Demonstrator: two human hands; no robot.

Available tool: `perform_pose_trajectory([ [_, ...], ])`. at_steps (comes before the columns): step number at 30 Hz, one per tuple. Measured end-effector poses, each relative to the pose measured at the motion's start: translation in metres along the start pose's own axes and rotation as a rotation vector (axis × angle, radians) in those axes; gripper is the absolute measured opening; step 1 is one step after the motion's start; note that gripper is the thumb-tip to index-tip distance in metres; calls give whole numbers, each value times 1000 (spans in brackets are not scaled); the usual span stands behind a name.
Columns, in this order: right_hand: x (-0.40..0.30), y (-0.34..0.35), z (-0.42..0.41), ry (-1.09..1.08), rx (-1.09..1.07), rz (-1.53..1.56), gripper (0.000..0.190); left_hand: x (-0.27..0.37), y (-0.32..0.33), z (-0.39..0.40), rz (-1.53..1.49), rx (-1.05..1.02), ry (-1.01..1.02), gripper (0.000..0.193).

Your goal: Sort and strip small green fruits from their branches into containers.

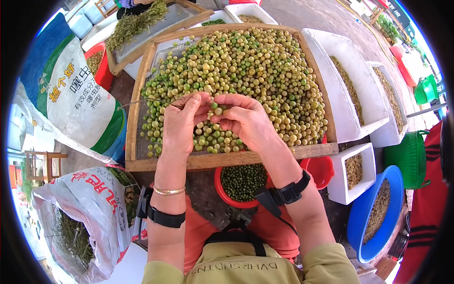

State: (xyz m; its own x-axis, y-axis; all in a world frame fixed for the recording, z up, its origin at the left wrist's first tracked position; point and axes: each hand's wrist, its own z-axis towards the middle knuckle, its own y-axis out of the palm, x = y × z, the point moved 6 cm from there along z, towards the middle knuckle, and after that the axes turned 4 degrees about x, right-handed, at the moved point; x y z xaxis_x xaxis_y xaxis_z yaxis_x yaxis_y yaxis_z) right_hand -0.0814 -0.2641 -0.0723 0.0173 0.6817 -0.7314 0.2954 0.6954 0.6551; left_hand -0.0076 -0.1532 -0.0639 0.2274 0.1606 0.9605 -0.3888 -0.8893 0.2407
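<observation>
Many small round fruits (248, 64), yellow-green and green, lie heaped on a wood-framed wire mesh screen (212, 161). Over the near part of the heap my two hands meet. My left hand (184, 115) pinches a thin dry stem (142, 101) that sticks out to the left. My right hand (244, 119) has its thumb and fingers around a few fruits (216, 107) at the stem's end; how firmly it grips them is hard to tell. Below the screen's near edge a red tub (217, 183) holds dark green round fruits (244, 181).
White foam boxes (351, 88) with sorted fruits stand right, with a blue basin (354, 216) and a green basket (404, 159). Left are a sack of dry stems (106, 191) and a large printed bag (71, 92). Another screen (117, 67) with stems lies at upper left, near a person's hand (142, 1).
</observation>
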Motion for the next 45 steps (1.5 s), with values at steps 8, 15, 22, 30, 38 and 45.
perform_pose_trajectory([
  [8, 5, -5, 3, -78, 126, -229, 18, 9, 0, -8, 209, 42, 12, 27],
  [15, -5, -15, 6, -249, 228, -885, 18, 9, -8, -4, 138, 105, -21, 24],
  [22, -33, 10, -22, -824, 295, -1397, 39, 6, -8, -2, 182, 151, -45, 23],
  [30, -6, 16, -13, -758, 130, -1381, 15, -5, 10, -3, 189, 44, -22, 28],
  [38, -13, 15, -21, -825, 258, -1341, 10, -6, 21, -7, 257, 6, 72, 20],
  [45, -35, -7, -33, -438, 70, -833, 19, -6, 32, -18, 100, -172, -101, 20],
])
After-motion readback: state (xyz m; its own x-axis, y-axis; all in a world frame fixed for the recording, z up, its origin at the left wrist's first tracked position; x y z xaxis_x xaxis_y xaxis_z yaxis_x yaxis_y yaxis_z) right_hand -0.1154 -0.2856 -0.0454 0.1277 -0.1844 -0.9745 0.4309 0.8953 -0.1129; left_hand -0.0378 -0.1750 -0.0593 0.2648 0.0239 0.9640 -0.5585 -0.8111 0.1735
